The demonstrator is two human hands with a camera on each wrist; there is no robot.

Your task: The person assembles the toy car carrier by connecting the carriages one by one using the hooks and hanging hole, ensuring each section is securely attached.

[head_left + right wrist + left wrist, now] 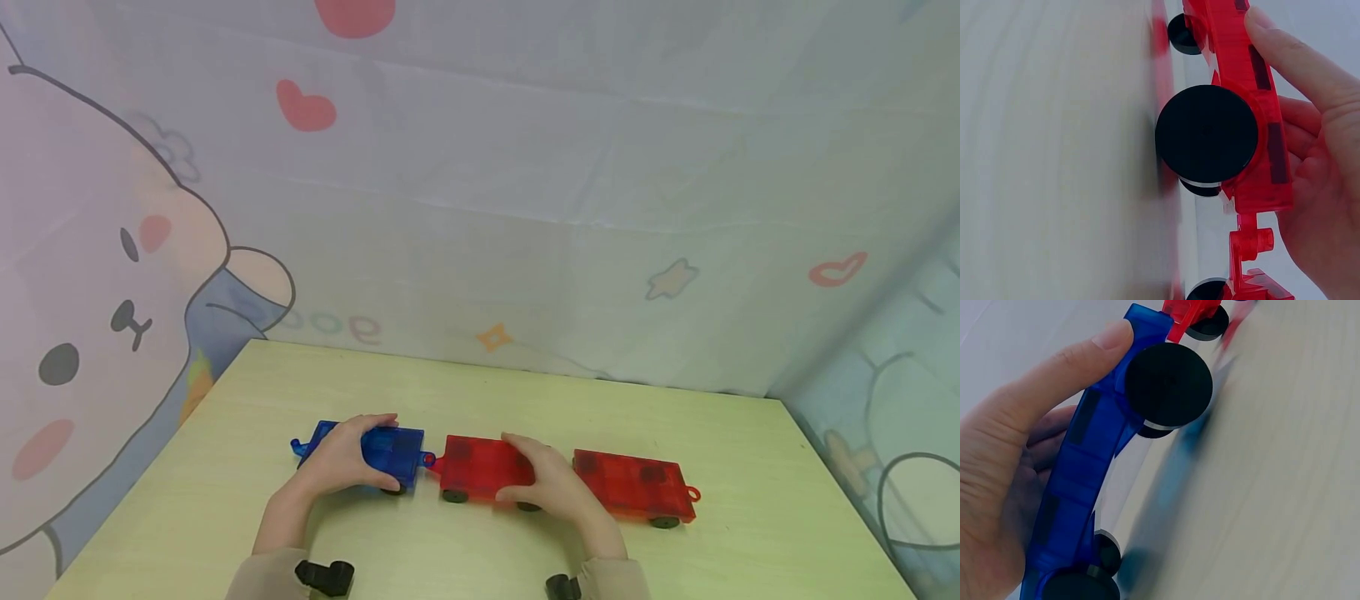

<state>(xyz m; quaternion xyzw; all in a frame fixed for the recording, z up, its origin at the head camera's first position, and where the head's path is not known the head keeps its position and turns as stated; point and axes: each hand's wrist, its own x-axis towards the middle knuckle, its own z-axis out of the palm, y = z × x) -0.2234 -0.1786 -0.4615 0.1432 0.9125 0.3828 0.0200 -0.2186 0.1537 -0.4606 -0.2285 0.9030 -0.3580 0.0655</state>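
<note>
A translucent blue toy train car with black wheels lies on the left of the table. My left hand grips it from above, thumb along its near side. The blue car's front loop meets the coupling of a red toy train car; whether they are hooked I cannot tell. My right hand holds this middle red car across its right part, thumb on its near side. A second red toy train car trails to the right, joined by a hinge-like coupling in the right wrist view.
The pale wooden table carries all the cars in one row. Behind it hangs a printed cloth backdrop with hearts and a cartoon animal. A small blue hook sticks out of the blue car's left end, and a red loop from the right end.
</note>
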